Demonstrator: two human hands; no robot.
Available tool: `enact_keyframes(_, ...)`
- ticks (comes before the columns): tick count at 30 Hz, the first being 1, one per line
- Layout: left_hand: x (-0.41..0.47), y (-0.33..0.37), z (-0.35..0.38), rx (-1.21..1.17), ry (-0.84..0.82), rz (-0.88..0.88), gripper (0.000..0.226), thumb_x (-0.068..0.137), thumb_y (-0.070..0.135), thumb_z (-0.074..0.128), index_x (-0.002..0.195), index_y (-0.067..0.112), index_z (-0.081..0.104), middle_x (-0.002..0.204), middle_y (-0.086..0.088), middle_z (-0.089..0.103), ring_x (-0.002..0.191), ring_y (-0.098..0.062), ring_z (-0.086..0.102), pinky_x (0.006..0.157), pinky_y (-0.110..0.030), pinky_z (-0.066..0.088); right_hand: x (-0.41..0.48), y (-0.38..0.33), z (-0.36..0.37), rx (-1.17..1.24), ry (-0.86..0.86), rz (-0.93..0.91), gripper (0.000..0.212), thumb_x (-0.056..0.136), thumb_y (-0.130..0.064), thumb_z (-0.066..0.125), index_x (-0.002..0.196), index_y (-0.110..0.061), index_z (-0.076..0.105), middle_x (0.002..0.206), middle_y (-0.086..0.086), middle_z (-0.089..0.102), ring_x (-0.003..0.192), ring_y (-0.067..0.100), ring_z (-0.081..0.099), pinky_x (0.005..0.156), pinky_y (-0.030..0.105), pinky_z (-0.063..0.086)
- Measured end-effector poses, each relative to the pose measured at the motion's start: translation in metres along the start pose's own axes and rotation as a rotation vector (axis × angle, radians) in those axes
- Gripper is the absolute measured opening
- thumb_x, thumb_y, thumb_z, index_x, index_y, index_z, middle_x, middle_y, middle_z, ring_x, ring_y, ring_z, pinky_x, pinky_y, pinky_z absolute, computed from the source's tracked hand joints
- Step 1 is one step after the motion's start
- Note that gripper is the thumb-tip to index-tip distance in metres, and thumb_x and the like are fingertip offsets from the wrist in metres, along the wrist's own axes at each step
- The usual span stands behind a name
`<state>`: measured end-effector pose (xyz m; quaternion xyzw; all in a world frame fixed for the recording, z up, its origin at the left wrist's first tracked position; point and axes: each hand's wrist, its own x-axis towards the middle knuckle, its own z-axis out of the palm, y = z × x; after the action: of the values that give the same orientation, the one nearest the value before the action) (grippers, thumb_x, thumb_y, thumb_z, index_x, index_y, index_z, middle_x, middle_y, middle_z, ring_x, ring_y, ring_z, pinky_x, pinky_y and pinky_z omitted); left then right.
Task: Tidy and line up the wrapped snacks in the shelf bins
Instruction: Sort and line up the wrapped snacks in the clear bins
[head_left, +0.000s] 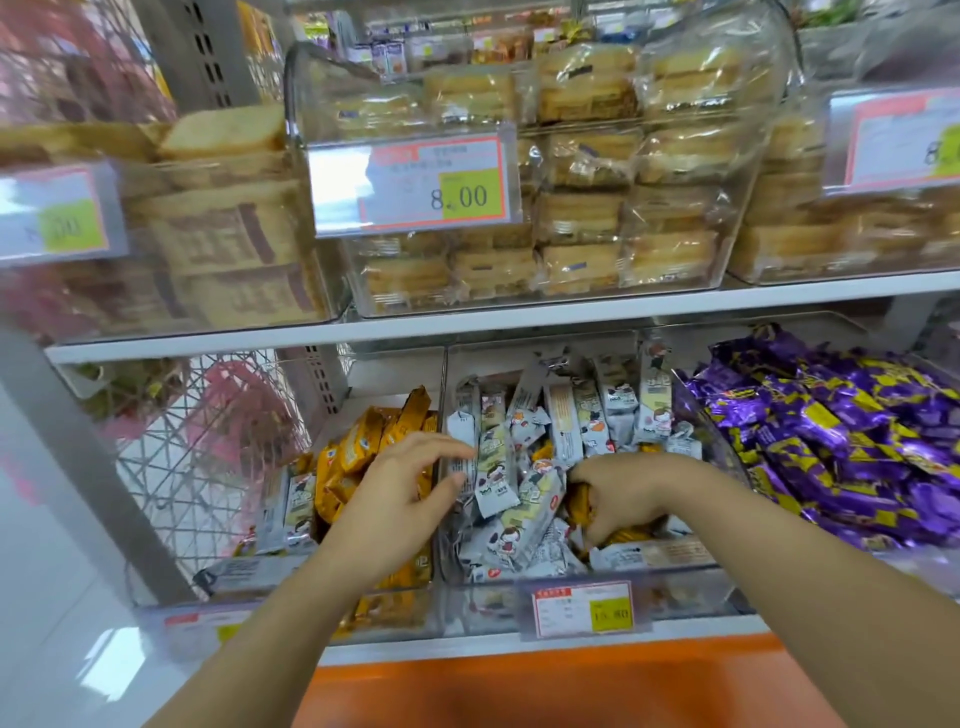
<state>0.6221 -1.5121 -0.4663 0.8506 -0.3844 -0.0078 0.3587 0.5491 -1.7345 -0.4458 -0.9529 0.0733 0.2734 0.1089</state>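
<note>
So the mess is in the middle bin (571, 574) at the lower centre of the frame: white wrapped snacks (524, 499) lying every which way, some standing at the back, the front ones flopped and crossed. A few yellow snacks (621, 535) have strayed in there too, and it looks like their proper home is the left bin (395, 608), lower left, where the yellow packs (358, 452) sit.

Right hand (618, 499) is curled down into the pile, right of centre, fingers closed around what looks like one or two of those yellow strays, though the wrappers partly hide the grip. Left hand (402, 486) is hovering spread and loose over the divider between the two bins, fingertips just by a white pack at the middle bin's left edge, not gripping anything as far as I can tell.

My take on doing this bit well: lift the strays straight up instead of dragging them sideways, or you'll knock the upright back row over. Use the free hand to hold that leaning white row steady while you pull. Then drop the yellow ones in with their own kind, same orientation as the rest, and stand the fallen white ones label-forward. The purple snacks (831, 441) at lower right look fine, leave them.
</note>
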Motion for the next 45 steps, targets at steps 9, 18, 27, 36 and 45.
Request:
enact_keyframes(9, -0.001, -0.001, -0.002, 0.012, -0.024, -0.003, 0.021, 0.095, 0.029, 0.053, 0.111, 0.042, 0.058, 0.121, 0.025, 0.049, 0.122, 0.0, 0.042, 0.106, -0.025, 0.033, 0.002, 0.003, 0.002, -0.099, -0.018, 0.009, 0.063, 0.089, -0.02, 0.062, 0.141, -0.011, 0.028, 0.07, -0.006, 0.033, 0.061, 0.013, 0.039, 0.051, 0.025, 0.032)
enact_keyframes(18, -0.001, 0.005, -0.004, 0.017, -0.035, -0.011, 0.021, 0.095, 0.028, 0.053, 0.108, 0.044, 0.056, 0.12, 0.023, 0.05, 0.119, 0.003, 0.042, 0.088, -0.002, 0.03, -0.016, 0.016, 0.005, 0.079, 0.218, -0.117, 0.042, 0.082, -0.011, 0.066, 0.118, -0.024, 0.048, 0.078, -0.011, 0.04, 0.063, 0.006, 0.039, 0.052, 0.02, 0.033)
enact_keyframes(27, 0.004, 0.039, 0.011, 0.084, 0.073, 0.171, 0.03, 0.095, 0.025, 0.054, 0.121, 0.039, 0.055, 0.119, 0.024, 0.047, 0.119, 0.001, 0.041, 0.108, -0.023, 0.03, -0.05, 0.02, -0.004, 0.252, 0.784, -0.154, 0.052, 0.079, -0.015, 0.073, 0.118, -0.037, 0.046, 0.087, -0.005, 0.059, 0.069, 0.007, 0.054, 0.063, 0.03, 0.049)
enact_keyframes(36, 0.015, 0.055, 0.02, -0.109, 0.227, 0.218, 0.054, 0.095, 0.025, 0.054, 0.135, 0.052, 0.029, 0.13, 0.017, 0.046, 0.107, 0.003, 0.049, 0.092, -0.017, 0.044, -0.034, -0.012, 0.005, 0.255, 1.097, -0.53, 0.059, 0.083, -0.008, 0.068, 0.132, -0.033, 0.046, 0.119, -0.006, 0.055, 0.102, 0.01, 0.055, 0.086, 0.024, 0.046)
enact_keyframes(45, -0.032, -0.02, -0.019, -0.049, 0.568, -0.087, 0.038, 0.092, 0.023, 0.058, 0.129, 0.031, 0.051, 0.116, 0.01, 0.06, 0.103, -0.013, 0.058, 0.085, -0.035, 0.049, -0.008, -0.077, 0.007, 0.246, 1.312, -0.864, 0.038, 0.084, -0.002, 0.064, 0.118, -0.02, 0.06, 0.12, -0.002, 0.061, 0.114, 0.014, 0.049, 0.103, 0.022, 0.037)
